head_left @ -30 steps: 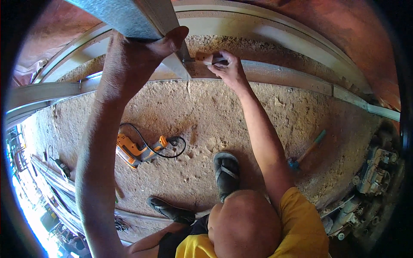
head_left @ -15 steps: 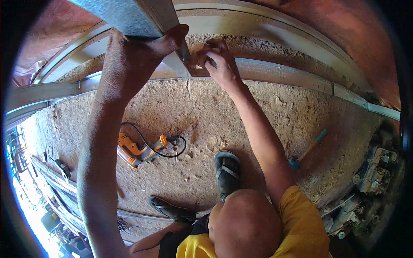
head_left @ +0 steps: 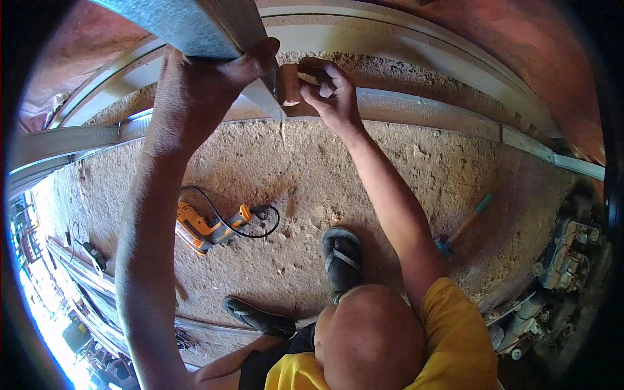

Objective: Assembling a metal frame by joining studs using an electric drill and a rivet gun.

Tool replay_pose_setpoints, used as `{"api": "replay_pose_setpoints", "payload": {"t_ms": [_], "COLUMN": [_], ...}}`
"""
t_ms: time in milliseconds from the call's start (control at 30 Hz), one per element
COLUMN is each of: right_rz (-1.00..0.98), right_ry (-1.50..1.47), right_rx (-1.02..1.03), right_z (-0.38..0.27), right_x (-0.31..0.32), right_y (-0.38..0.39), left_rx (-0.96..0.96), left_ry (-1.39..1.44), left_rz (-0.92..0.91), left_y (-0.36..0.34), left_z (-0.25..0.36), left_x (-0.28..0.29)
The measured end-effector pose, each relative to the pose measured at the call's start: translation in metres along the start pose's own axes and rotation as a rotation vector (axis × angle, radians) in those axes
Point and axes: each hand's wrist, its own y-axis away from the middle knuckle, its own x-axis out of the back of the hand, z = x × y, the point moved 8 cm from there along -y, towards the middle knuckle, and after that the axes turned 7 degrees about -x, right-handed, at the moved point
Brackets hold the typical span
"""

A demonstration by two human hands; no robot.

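My left hand [head_left: 208,84] is closed around the edge of a grey metal stud [head_left: 195,26] that rises toward the camera from a metal track [head_left: 429,117] on the dirt floor. My forearm runs up from the lower left. My right hand is out of view. A co-worker in a yellow shirt [head_left: 448,344] crouches below me. Their hand [head_left: 331,97] presses a small brown block [head_left: 288,84] against the stud, right beside my thumb.
An orange power drill [head_left: 205,229] with a black cord lies on the dirt left of the co-worker's sandalled foot [head_left: 341,257]. A teal-handled hammer [head_left: 465,227] lies to the right. Machine parts [head_left: 565,257] sit at the far right, long metal profiles [head_left: 84,273] at the lower left.
The co-worker's hand has shifted left along the track to the stud, and the brown block now shows in its fingers. My left hand has kept its hold.
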Motion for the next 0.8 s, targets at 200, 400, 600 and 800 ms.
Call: {"api": "replay_pose_setpoints", "payload": {"t_ms": [200, 400, 600, 800], "right_rz": [0.036, 0.028, -0.078, -0.075], "right_ry": [-0.001, 0.131, 0.373, -0.169], "right_rx": [-0.189, -0.38, -0.422, -0.596], "right_z": [0.046, 0.072, 0.089, 0.087], "right_x": [-0.016, -0.011, -0.008, -0.008], "right_y": [0.002, -0.004, -0.016, 0.002], "left_rx": [0.163, 0.023, 0.067, 0.105], "left_ry": [0.053, 0.002, -0.026, -0.067], "left_rz": [-0.106, -0.023, -0.057, -0.061], "left_y": [0.001, -0.001, 0.0, 0.002], "left_z": [-0.012, -0.002, -0.005, -0.02], "left_x": [-0.004, 0.002, -0.001, 0.003]}}
